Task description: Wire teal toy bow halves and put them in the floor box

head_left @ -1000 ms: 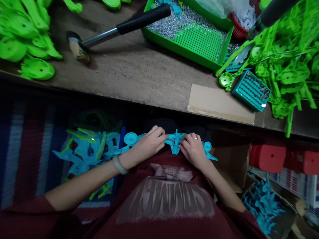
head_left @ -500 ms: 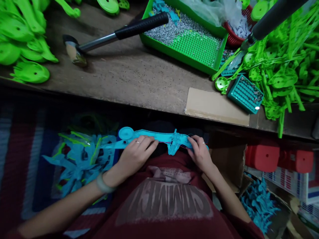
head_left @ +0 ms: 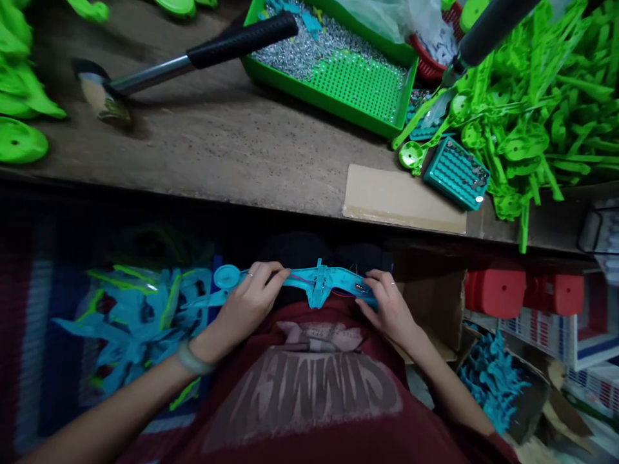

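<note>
I hold a long turquoise plastic toy piece (head_left: pixel 314 284) across my lap, below the table edge. My left hand (head_left: pixel 249 303) is closed around its left arm, just right of the round disc end (head_left: pixel 226 276). My right hand (head_left: pixel 389 306) is closed on its right end, where thin red wires show. The raised centre part of the piece sits between my hands, above my dark red shirt.
A hammer (head_left: pixel 184 61) lies on the wooden table (head_left: pixel 232 148). A green tray (head_left: pixel 338 71) holds small metal parts. Green plastic pieces (head_left: pixel 527 109) pile at the right and far left. A teal block (head_left: pixel 457 173) and cardboard (head_left: pixel 401 196) sit near the edge. Turquoise pieces (head_left: pixel 140 316) lie at my lower left.
My hands slid apart along the turquoise piece, from close together at its centre to its two arms. The view has shifted right, so the table items appear further left.
</note>
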`<state>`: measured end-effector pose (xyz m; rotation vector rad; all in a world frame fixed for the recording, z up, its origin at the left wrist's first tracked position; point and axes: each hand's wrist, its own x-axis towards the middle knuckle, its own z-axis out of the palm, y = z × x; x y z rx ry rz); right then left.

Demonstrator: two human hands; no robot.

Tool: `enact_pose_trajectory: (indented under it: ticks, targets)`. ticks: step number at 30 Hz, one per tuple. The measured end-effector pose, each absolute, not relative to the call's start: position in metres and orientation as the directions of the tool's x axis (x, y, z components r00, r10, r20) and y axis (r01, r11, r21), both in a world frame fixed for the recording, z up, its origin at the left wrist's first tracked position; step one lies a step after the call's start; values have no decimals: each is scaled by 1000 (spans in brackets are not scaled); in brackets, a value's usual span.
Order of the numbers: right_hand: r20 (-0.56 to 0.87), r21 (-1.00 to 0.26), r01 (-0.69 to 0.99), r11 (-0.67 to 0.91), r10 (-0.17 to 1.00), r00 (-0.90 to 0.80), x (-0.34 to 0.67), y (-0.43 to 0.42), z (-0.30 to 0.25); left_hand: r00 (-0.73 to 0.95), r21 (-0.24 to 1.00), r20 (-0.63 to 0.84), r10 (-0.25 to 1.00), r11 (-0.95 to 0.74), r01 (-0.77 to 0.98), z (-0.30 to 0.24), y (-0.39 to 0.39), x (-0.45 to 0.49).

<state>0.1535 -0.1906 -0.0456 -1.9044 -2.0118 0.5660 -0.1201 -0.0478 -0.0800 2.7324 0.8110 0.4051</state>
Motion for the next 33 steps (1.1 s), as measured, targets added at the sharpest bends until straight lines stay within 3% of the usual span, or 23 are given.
enact_pose_trajectory:
  ticks: [5,7,12,14,16,22,28,30,33]
  targets:
    - [-135,-264,964,44,987,-82,167,-206,-46,790,367,203,579,-793,486,-82,-47,-114]
    - [-145,-255,966,38,986,-77,171,-210,-45,772,420,209,600,-768,483,-82,-46,-113]
    - [7,-652,757,-44,998,64,166,-202,-33,803,448,182,568,-775,446,-85,-45,-108]
    - [46,-717,692,-85,985,169,160,-188,-30,829,440,172,531,-795,418,-87,-46,-106]
    - [77,-677,732,-72,983,168,154,-171,-32,827,465,173,535,-784,410,-88,-46,-103]
    - [37,-290,952,97,995,-90,138,-152,-55,762,648,167,626,-652,394,-90,-46,-108]
    - [163,-272,960,-71,980,119,155,-205,-82,772,738,118,624,-575,352,-86,-41,-113]
    - [109,-276,953,-123,981,158,162,-217,-85,804,683,146,577,-646,340,-81,-39,-113]
    - [-5,-205,972,-113,993,114,166,-223,-82,882,436,194,430,-843,315,-67,-35,-114]
